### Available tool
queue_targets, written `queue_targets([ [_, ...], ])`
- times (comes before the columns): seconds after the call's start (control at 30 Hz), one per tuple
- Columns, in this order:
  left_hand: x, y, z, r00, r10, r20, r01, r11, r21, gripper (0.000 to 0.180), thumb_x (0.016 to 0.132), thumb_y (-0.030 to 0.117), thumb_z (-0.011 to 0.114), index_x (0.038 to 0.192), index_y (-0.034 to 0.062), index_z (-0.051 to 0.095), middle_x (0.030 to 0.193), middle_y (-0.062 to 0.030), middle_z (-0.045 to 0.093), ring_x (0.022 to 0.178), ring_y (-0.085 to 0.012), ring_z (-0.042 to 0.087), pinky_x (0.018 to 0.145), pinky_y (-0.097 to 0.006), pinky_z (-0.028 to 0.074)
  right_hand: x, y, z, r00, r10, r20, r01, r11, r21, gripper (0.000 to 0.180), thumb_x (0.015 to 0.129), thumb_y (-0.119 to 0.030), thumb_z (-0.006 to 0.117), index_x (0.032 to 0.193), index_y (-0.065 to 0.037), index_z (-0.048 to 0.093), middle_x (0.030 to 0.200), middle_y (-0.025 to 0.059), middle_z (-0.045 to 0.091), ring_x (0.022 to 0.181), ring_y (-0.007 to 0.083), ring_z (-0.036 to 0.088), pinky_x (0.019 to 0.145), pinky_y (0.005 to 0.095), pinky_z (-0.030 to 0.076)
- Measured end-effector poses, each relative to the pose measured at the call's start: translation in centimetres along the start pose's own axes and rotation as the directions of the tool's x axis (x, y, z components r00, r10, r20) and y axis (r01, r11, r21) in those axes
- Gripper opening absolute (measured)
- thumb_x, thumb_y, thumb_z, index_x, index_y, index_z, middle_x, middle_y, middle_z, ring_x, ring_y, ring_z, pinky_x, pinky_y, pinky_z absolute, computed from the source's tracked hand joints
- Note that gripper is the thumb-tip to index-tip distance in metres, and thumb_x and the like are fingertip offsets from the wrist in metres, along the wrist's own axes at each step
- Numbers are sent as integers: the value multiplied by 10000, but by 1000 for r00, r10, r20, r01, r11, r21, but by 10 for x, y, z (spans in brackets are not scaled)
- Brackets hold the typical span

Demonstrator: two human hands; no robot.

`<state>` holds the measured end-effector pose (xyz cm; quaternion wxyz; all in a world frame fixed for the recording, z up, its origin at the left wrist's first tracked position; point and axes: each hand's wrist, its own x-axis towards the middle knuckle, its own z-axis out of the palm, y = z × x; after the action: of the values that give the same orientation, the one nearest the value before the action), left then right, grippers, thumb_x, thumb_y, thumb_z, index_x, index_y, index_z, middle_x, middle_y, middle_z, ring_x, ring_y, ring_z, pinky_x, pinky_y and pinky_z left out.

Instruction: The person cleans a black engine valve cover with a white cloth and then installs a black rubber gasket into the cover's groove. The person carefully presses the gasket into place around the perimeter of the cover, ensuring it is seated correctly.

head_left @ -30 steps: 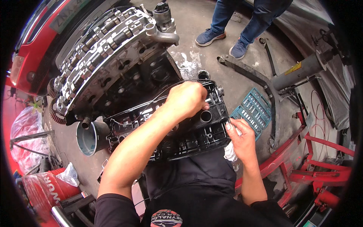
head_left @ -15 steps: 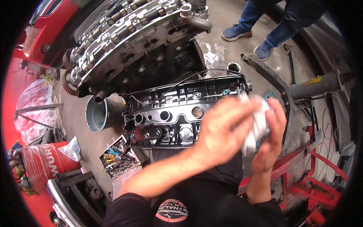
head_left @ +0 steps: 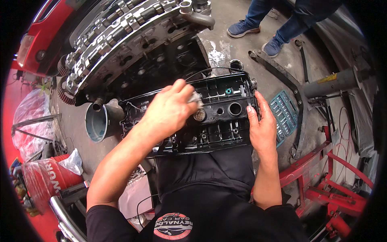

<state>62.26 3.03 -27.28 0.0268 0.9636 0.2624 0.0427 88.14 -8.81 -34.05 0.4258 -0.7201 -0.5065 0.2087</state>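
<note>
A black engine valve cover [head_left: 219, 114] lies across my lap, its ribbed inner side and round holes showing. My left hand [head_left: 167, 111] is closed on a crumpled whitish rag [head_left: 196, 99], pressed to the cover near its middle, beside a round hole. Most of the rag is hidden under the fingers. At the cover's right end, my right hand [head_left: 263, 127] grips the edge, thumb on top and fingers along the side. A thin black cable [head_left: 209, 69] arcs over the cover's far edge.
Beyond the cover stands an engine with an exposed cylinder head [head_left: 129, 36]. A bucket [head_left: 96, 123] is at left, a teal socket set [head_left: 284, 115] at right. A red metal frame [head_left: 318, 189] and lift arms [head_left: 278, 72] lie farther right. Another person's shoes [head_left: 243, 29] show at the back.
My hands were together around the white rag over the cover's right end. They have parted: the left moved left with the rag onto the cover, the right took hold of the cover's edge.
</note>
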Motion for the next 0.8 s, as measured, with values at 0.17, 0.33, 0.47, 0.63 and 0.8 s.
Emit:
queue_targets([
  [0.17,-12,6,2,998,-23,-62,21,999,-30,244,768,184,686,984,124,781,1065,-57,607,1069,-255,561,896,-384,535,1,-4,3,998,-11,64,11,1000,-5,461,1026,-142,598,1444,44,536,1431,244,601,1344,328,578,1139,389,422],
  [0.33,-42,-10,-4,999,-17,36,16,999,37,250,787,222,669,984,110,775,1090,-62,604,1115,-249,545,918,-391,500,-3,-3,2,995,47,90,-65,976,206,475,1048,-64,572,1494,63,467,1465,201,573,1343,253,562,1122,360,432],
  [0.47,-96,-38,-20,960,-123,250,54,963,265,265,778,274,661,964,131,786,1073,-48,605,1113,-232,540,907,-365,476,2,0,5,991,78,106,-103,960,259,476,1046,-66,588,1485,76,471,1475,212,560,1354,253,552,1128,358,428],
  [0.63,-140,-49,-22,941,-250,228,153,916,372,366,789,254,656,1114,133,773,1098,-57,618,1109,-245,549,893,-360,471,3,1,8,993,69,99,-93,957,275,485,1046,-65,595,1487,86,462,1493,216,543,1370,252,536,1147,359,412],
  [0.8,-173,-26,2,845,-534,13,504,806,310,424,802,105,673,1223,132,714,1131,-99,632,1076,-310,581,881,-429,512,4,10,8,990,75,121,-111,938,328,494,1049,-57,587,1504,75,446,1498,212,535,1375,252,528,1150,364,410],
])
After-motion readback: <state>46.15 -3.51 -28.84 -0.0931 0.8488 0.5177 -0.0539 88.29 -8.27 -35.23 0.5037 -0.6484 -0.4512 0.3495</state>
